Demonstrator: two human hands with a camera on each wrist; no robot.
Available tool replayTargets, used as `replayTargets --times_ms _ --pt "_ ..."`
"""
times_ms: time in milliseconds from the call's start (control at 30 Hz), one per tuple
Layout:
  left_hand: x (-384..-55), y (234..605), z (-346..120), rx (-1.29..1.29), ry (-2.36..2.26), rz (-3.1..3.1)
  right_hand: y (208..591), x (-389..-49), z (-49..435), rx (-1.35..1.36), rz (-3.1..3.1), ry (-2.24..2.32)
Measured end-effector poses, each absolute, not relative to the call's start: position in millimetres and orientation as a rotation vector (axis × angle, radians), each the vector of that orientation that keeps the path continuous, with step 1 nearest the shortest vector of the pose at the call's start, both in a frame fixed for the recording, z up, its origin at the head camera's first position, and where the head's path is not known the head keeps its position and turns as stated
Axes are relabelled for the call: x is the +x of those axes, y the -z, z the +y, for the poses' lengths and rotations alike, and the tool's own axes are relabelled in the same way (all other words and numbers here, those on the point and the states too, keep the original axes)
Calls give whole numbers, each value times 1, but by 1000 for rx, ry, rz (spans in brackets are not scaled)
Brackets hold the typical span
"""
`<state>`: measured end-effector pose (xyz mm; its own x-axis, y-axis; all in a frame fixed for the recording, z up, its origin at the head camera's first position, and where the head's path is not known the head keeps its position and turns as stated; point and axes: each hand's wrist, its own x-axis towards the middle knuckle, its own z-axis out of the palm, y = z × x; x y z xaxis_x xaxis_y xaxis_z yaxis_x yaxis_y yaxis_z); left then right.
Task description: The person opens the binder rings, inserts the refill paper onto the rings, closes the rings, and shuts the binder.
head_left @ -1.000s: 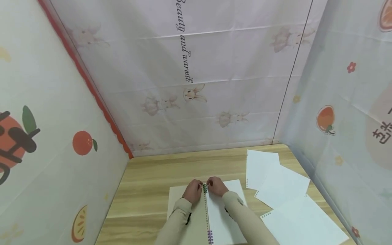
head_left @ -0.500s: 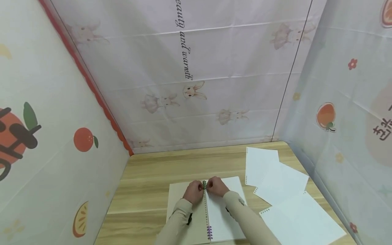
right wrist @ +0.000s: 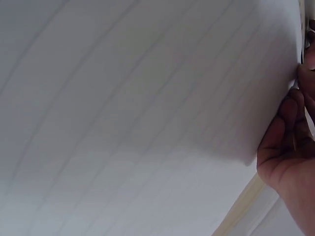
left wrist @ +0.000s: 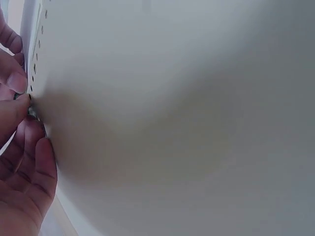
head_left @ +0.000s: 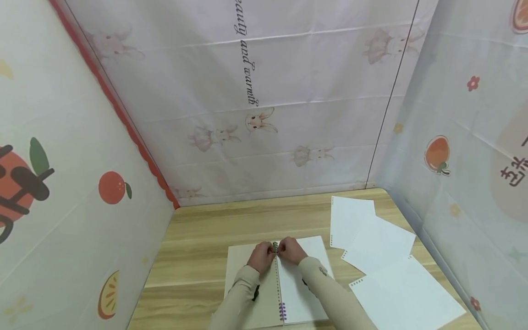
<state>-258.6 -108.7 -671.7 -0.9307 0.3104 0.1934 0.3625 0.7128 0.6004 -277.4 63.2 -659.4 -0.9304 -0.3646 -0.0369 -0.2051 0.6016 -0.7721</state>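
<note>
The right wrist view shows ruled lines, too faint in the head view, on the notebook [head_left: 299, 302] lying open midway between the table's [head_left: 194, 238] side edges. The left hand [head_left: 261, 258] and right hand [head_left: 291, 250] pinch the green rings [head_left: 275, 245], fingertips partly hiding them; loose sheets [head_left: 408, 293] overlap toward the table's right edge.

Notebook [head_left: 286, 291], three sheets [head_left: 383, 245] on wood-grain table [head_left: 194, 256].

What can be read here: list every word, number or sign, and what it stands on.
"eauty and warmth", start cut off, on the back wall cloth.
Dark characters on the right wall cloth: cut off, not fully readable.
The notebook and loose sheets show no readable writing.
</note>
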Motion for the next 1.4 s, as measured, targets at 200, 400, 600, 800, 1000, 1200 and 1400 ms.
replayTargets --times_ms 200,400,600,800,1000,1200,1400 --pt "-260 669 -108 -557 1016 -2846 657 -280 62 -462 2643 1250" --pt "-257 668 -109 -584 1007 -2867 655 -278 61 -417 2630 1250" --pt "-256 666 -110 -630 935 -2874 655 -277 59 -413 2657 1224" --pt "-256 666 -112 -627 962 -2858 654 -279 60 -396 2640 1241" --pt "-255 666 -114 -614 979 -2845 650 -279 62 -388 2615 1252" --pt "-252 668 -117 -664 984 -2765 654 -278 60 -386 2623 1264" --pt "-246 668 -117 -695 946 -2734 656 -273 65 -425 2654 1268"
